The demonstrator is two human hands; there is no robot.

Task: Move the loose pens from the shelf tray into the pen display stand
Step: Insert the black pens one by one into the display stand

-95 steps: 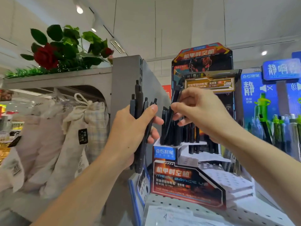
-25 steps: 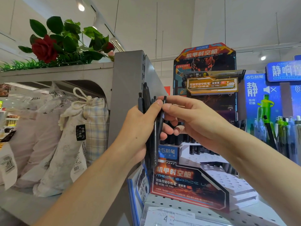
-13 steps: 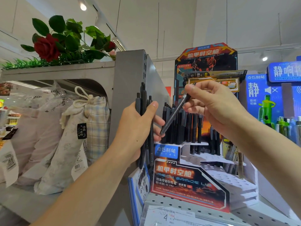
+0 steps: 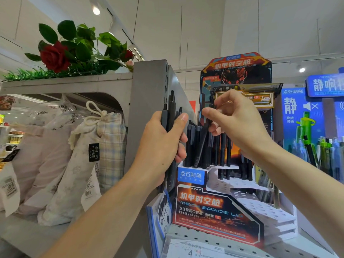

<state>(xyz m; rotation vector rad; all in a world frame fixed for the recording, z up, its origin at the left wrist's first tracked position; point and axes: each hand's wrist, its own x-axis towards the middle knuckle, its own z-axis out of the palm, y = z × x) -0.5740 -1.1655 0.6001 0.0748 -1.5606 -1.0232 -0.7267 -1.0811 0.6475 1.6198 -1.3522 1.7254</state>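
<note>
My left hand [image 4: 160, 146] grips a bundle of black pens [image 4: 171, 112] upright, just left of the pen display stand [image 4: 214, 207]. My right hand [image 4: 236, 123] pinches a single black pen [image 4: 202, 144] near its top. That pen leans with its lower tip down among the black pens standing in the stand's top tier [image 4: 197, 142]. The stand is a stepped white cardboard rack with perforated tiers and a red-and-blue printed front. The shelf tray is not in view.
A grey metal shelf upright [image 4: 147, 101] stands right behind my left hand. Cloth bags [image 4: 83, 164] hang on the left under a shelf topped with a red rose [image 4: 54, 56]. Another stand with green and blue pens [image 4: 327, 155] is on the right. A paper label [image 4: 193, 250] lies in front.
My right hand has drawn one pen from the bundle and carried it right and down. Its tip, in the air half a second ago, now sits among the standing pens in the top tier.
</note>
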